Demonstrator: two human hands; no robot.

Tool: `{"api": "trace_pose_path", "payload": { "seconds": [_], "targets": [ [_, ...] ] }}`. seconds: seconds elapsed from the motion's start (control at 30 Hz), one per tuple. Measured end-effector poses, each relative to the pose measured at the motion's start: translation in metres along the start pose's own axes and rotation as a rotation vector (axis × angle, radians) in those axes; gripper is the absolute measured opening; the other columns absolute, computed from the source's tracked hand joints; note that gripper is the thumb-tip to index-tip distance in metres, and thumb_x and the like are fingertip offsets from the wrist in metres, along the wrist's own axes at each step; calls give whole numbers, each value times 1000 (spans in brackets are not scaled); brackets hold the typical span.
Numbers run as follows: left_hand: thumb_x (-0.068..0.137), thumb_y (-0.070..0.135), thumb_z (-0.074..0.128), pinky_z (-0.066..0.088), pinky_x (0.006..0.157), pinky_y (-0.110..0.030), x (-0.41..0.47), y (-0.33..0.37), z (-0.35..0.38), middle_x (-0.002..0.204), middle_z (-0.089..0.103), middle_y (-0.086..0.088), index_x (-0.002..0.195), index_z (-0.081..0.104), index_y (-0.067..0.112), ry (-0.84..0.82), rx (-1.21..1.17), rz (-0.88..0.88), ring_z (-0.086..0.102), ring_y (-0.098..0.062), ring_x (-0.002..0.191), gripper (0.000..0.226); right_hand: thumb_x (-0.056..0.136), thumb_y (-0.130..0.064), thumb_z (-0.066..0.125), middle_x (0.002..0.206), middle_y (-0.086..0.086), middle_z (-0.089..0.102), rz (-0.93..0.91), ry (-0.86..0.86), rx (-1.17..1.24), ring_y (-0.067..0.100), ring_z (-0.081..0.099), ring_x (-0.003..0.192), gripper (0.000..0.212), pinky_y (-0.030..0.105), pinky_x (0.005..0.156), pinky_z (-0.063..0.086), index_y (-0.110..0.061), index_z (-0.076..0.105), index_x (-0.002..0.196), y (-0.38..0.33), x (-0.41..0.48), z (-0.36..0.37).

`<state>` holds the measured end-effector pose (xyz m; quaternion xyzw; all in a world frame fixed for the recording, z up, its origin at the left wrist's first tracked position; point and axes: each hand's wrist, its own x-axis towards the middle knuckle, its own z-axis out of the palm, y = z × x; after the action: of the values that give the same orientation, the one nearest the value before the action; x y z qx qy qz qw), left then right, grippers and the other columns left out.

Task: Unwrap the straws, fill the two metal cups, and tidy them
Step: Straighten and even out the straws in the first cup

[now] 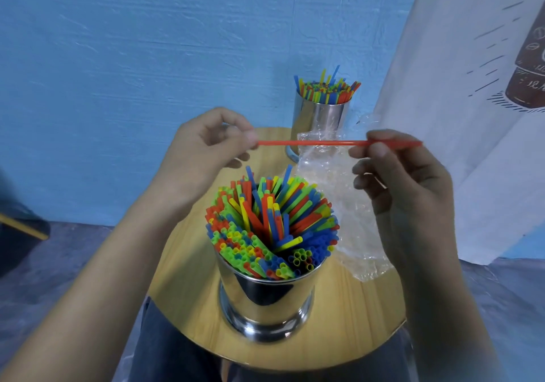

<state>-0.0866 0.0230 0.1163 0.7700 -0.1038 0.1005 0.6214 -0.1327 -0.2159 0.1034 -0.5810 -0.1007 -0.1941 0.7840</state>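
You pinch red straw (309,143) near each end, left hand (206,142) and right hand (398,175), level above near metal cup (265,302) on bench (354,322). Cup looks packed: tip straw upright, seek loose spot, slide gently, don't splay neighbours toward clear wrapper (348,219)

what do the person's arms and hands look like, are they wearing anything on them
The left hand and right hand are bare, with no gloves, rings or watch in view. The left forearm and right forearm are also uncovered as far as the frame shows, with no sleeve visible. The fingers seem to have short, plain nails.
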Motion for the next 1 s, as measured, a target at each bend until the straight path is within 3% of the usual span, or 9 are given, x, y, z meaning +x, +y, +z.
{"api": "trace_pose_path", "payload": {
  "seconds": [0.07, 0.2, 0.33, 0.5, 0.6, 0.67, 0.8, 0.93, 1.0],
  "targets": [
    [97, 22, 67, 58, 85, -31, -2, 3, 1, 93, 77, 5, 101, 71, 23, -142, 61, -7, 71, -10, 89, 6, 94, -24, 61, 89, 3, 74, -34, 85, 28, 17, 66, 78, 14, 25, 66, 53, -15, 70, 100, -3, 2, 0],
    [100, 25, 61, 54, 97, -31, -2, 6, 3, 119, 74, 11, 127, 67, 32, -404, 131, -20, 69, -9, 112, 29, 109, -22, 48, 87, 6, 74, -115, 221, 25, 21, 71, 74, 15, 25, 61, 54, -16, 57, 98, -12, 2, -2],
    [102, 23, 59, 54, 99, -24, 0, 6, 6, 119, 74, 15, 129, 67, 33, -569, 201, -41, 68, -3, 114, 30, 110, -20, 46, 79, 2, 72, -236, 214, -146, 25, 72, 71, 12, 30, 60, 55, -16, 55, 102, -16, -4, 0],
    [96, 27, 69, 50, 89, -22, 7, 7, 10, 96, 77, 14, 106, 79, 33, -512, 238, -27, 72, 0, 96, 15, 104, -9, 55, 82, 5, 75, -238, 16, -360, 23, 74, 75, 15, 32, 65, 59, -23, 56, 111, -13, -10, 9],
    [96, 31, 69, 52, 96, -29, 10, 8, 11, 97, 78, 17, 106, 79, 34, -488, 261, -18, 72, 1, 98, 15, 97, -8, 65, 85, 1, 76, -224, -38, -400, 20, 75, 77, 35, 28, 68, 59, -30, 49, 118, -9, -14, 16],
    [95, 32, 70, 53, 97, -32, 10, 9, 12, 94, 79, 10, 112, 77, 34, -464, 257, -7, 74, -3, 93, 19, 94, -9, 68, 84, 2, 76, -213, -69, -396, 20, 75, 76, 39, 28, 68, 59, -33, 47, 116, -5, -15, 18],
    [92, 28, 74, 56, 95, -40, 10, 8, 14, 84, 79, 0, 103, 78, 28, -415, 275, 26, 75, -12, 86, 12, 95, -17, 71, 87, -7, 76, -234, -155, -524, 19, 74, 86, 22, 33, 76, 60, -36, 63, 103, 3, -12, 12],
    [90, 29, 77, 56, 95, -47, 9, 10, 13, 85, 78, 7, 94, 80, 29, -409, 328, 41, 74, -10, 86, 5, 95, -33, 67, 99, -20, 72, -217, -288, -695, 7, 69, 102, 6, 14, 79, 52, -36, 72, 91, 6, -12, 7],
    [88, 39, 78, 56, 94, -48, 9, 11, 11, 89, 76, 10, 91, 78, 35, -425, 367, 45, 73, -7, 86, 4, 93, -40, 64, 104, -21, 72, -131, -317, -697, 4, 68, 105, 13, 11, 79, 51, -34, 73, 86, 5, -11, 4]
  ]
}}
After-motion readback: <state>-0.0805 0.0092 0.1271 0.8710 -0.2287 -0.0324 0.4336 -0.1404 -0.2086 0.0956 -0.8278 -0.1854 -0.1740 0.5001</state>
